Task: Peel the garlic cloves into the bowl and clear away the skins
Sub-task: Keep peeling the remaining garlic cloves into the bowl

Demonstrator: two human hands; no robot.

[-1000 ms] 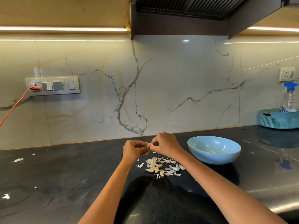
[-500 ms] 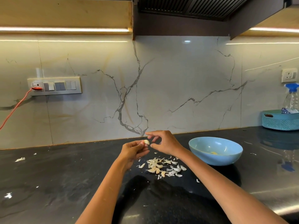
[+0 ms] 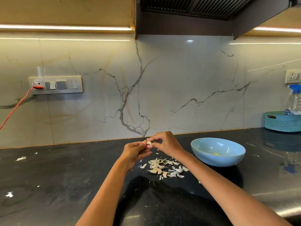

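Observation:
A small pale garlic clove (image 3: 149,142) is held in the air above the black counter, pinched between both hands. My left hand (image 3: 136,151) grips it from the left and my right hand (image 3: 166,144) pinches it from the right with thumb and fingertips. Below the hands lies a pile of cloves and papery skins (image 3: 164,168). A light blue bowl (image 3: 218,159) stands to the right of the pile, with something small and yellowish at its bottom.
Loose skin scraps (image 3: 20,158) lie on the counter at far left. A teal basket (image 3: 282,122) with a spray bottle (image 3: 294,99) sits at the back right. An orange cord (image 3: 16,108) hangs from the wall socket at left.
Both hands rose slightly and my right hand's fingers opened out and then closed back onto the clove. A small skin flake landed on the counter right of the pile.

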